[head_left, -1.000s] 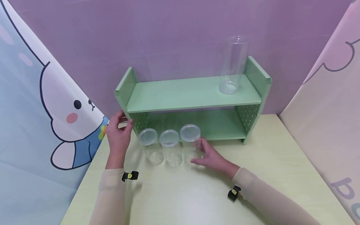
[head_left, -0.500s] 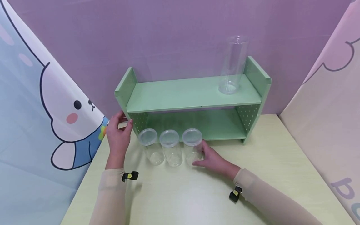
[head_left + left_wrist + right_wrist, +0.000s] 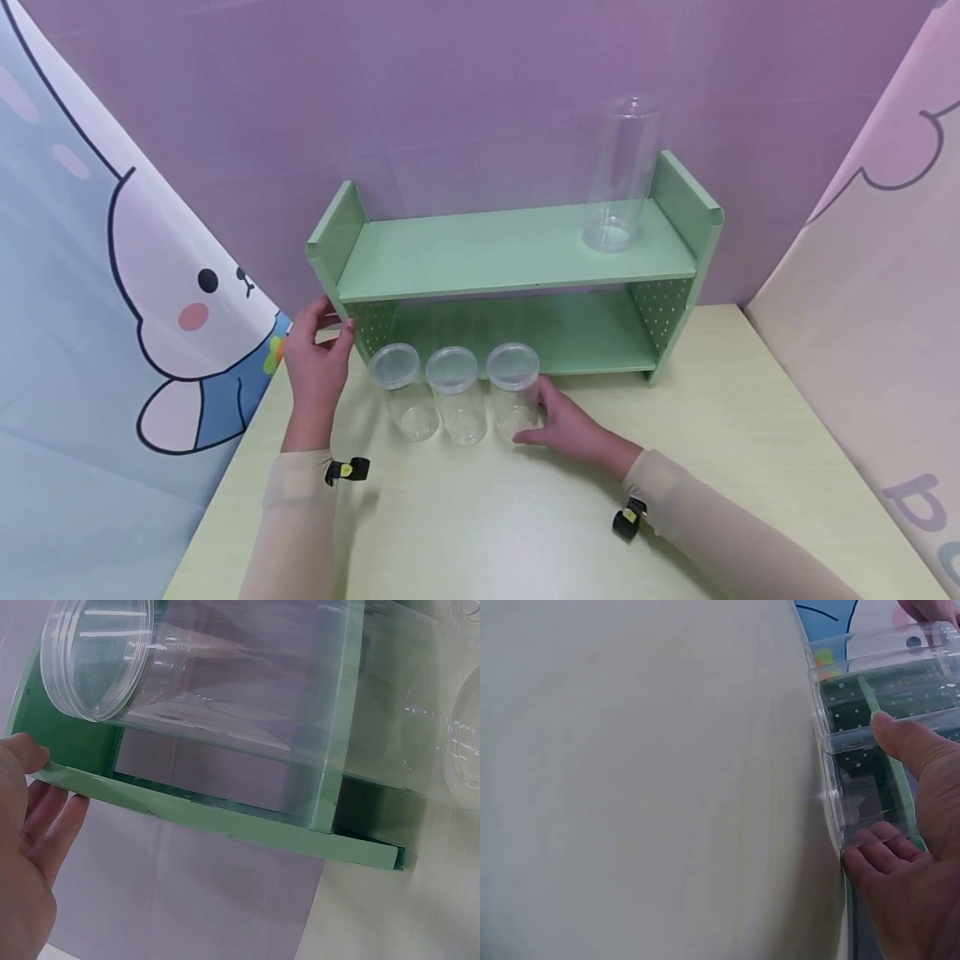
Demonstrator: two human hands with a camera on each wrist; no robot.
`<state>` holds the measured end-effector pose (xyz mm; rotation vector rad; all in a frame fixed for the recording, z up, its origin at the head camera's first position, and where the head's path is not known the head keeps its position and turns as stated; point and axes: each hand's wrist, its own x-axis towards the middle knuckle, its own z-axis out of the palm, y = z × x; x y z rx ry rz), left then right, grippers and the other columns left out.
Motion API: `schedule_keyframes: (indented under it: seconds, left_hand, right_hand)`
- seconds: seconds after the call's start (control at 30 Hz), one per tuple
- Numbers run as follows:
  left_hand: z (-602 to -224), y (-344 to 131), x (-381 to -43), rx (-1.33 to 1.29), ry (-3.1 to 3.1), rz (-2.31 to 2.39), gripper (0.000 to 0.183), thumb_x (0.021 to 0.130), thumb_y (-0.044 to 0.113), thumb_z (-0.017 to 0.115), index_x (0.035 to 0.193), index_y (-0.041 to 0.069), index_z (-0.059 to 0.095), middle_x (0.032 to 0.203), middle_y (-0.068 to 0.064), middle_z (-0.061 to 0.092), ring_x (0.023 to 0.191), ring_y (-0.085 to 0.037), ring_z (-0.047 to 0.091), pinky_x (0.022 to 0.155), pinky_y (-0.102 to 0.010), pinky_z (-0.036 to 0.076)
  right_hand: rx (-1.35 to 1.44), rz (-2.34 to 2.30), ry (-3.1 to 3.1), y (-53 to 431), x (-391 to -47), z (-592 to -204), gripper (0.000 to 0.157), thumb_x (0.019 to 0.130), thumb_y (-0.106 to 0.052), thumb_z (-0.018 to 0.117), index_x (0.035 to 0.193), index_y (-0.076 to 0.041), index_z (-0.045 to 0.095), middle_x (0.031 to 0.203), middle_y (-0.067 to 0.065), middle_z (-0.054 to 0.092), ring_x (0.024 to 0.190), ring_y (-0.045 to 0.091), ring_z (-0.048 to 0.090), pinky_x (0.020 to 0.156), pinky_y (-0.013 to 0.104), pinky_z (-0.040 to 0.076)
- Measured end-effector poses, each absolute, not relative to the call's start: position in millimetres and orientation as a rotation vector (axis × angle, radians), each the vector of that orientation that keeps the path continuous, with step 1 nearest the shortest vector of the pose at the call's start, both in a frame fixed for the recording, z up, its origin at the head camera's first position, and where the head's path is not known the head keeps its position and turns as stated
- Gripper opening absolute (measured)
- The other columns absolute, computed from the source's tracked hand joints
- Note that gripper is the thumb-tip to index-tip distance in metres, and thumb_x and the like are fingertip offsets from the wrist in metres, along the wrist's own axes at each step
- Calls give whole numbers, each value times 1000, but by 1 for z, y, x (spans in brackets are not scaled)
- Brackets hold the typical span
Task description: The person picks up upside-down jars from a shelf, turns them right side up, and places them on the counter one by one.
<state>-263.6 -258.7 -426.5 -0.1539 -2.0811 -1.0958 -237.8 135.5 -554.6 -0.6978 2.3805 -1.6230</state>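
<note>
Looks mostly done on lining up: see three lidded jars (image 3: 456, 396) upright side by side on the table (image 3: 465, 517), just near of the green shelf (image 3: 517, 246). Grasping the rightmost jar (image 3: 512, 387) with the right hand (image 3: 566, 417), gripping the left side panel (image 3: 339, 225) with the left hand (image 3: 318, 358). Have one tall jar (image 3: 622, 175) on the upper tier, right end. Remaining, probably: releasing the rightmost jar.

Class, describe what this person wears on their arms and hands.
The left hand and right hand wear no gloves. The left sleeve and right sleeve are plain pale beige, reaching the wrists. By each cuff sits a small black tab with a yellow mark.
</note>
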Motion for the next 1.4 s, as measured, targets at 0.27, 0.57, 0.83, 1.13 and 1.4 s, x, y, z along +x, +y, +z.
schedule_keyframes:
  seconds: [0.27, 0.57, 0.83, 1.13, 1.4]
  left_hand:
    - [-426, -259, -264, -142, -2088, -1104, 46, 106, 21, 78, 150, 26, 68, 135, -1, 70, 119, -16, 70, 83, -11, 57]
    - [-428, -259, -263, -154, -2086, -1104, 47, 106, 18, 78, 150, 26, 68, 135, -1, 70, 119, -16, 70, 83, -11, 57]
    - [-427, -258, -264, -152, -2078, -1109, 49, 104, 13, 79, 150, 23, 68, 135, -2, 70, 119, -17, 70, 82, -11, 57]
    - [-428, -260, -266, -144, -2081, -1125, 47, 105, 16, 78, 151, 26, 68, 135, 0, 70, 119, -17, 70, 83, -11, 57]
    - [-429, -259, -264, -132, -2090, -1121, 46, 106, 20, 78, 150, 22, 68, 136, -1, 70, 120, -16, 70, 83, -10, 57]
  right_hand:
    - [-667, -1617, 2410, 144, -235, -545, 102, 84, -20, 100, 164, -8, 39, 159, 15, 55, 148, 40, 54, 122, 52, 47]
    - [-689, -1589, 2504, 177, -225, -513, 89, 87, -16, 97, 157, 1, 45, 150, 23, 58, 138, 49, 58, 118, 62, 49]
    - [-794, -1538, 2769, 213, -216, -452, 54, 97, -13, 87, 142, -1, 58, 132, 11, 68, 120, 31, 68, 103, 49, 61]
    - [-921, -1870, 3098, 230, -223, -365, 49, 96, 4, 83, 137, 9, 57, 126, 17, 67, 110, 24, 67, 95, 25, 57]
    - [-487, -1925, 3185, 224, -253, -322, 72, 99, -14, 84, 156, 2, 42, 149, 19, 54, 138, 34, 58, 115, 48, 52]
